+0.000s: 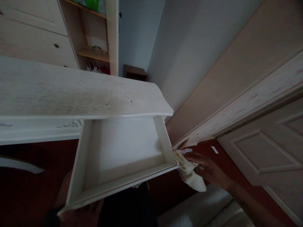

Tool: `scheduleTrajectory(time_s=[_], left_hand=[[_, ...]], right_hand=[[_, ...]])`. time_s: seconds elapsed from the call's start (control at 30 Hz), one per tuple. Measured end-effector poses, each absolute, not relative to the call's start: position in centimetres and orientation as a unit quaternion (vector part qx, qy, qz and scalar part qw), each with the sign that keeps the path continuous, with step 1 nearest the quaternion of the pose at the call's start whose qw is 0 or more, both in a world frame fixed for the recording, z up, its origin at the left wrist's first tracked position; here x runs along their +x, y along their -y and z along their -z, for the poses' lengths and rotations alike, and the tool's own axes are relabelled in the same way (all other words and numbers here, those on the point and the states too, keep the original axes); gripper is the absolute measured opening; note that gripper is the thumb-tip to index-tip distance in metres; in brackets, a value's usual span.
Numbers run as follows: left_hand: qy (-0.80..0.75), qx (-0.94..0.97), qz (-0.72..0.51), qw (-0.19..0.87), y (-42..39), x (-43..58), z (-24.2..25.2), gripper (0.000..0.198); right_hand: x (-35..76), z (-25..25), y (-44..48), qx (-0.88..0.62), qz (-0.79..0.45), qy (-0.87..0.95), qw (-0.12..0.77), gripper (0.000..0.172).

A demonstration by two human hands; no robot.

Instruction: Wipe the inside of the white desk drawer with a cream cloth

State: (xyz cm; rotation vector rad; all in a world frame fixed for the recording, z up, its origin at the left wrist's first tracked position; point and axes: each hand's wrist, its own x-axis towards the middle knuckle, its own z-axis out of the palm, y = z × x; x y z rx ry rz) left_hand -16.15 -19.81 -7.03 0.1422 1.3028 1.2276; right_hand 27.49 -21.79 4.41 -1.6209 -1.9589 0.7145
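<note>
A white drawer (81,164) stands pulled out from under a white desk top (71,94), and its inside is bare. My left hand (80,214) is below the drawer's front left corner, fingers curled up against its underside. My right hand (209,170) holds a cream cloth (189,173) pressed against the drawer's right outer side, near the front corner. The cloth hangs down below the hand.
A pale panelled door (265,151) stands at the right, a blue-grey wall (180,47) behind. At the back left is a cabinet with open wooden shelves (94,53), with a small brown box (134,72) beside it. The floor (28,189) is dark red.
</note>
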Motion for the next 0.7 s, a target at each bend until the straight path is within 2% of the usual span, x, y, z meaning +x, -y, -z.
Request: scheduleTrajectory(time_s=[0.13, 0.3, 0.53, 0.7], left_hand=[[-0.523, 0.058, -0.467, 0.71, 21.0, -13.6, 8.3, 0.026], [-0.462, 0.102, -0.391, 0.789, 21.3, -10.2, 8.9, 0.054], [-0.508, 0.153, -0.35, 0.772, 19.7, -8.8, 8.4, 0.052], [-0.525, 0.141, -0.344, 0.766, 20.2, -8.4, 9.0, 0.052]], right_hand=[[27.1, -1.2, 23.5, -0.658, -0.227, 0.629, 0.347, 0.04], [27.3, 0.5, 23.6, -0.677, -0.225, 0.56, 0.421, 0.039], [27.6, 0.3, 17.7, -0.633, -0.249, 0.497, 0.538, 0.049], [26.1, 1.4, 11.6, -0.573, -0.232, 0.538, 0.573, 0.033]])
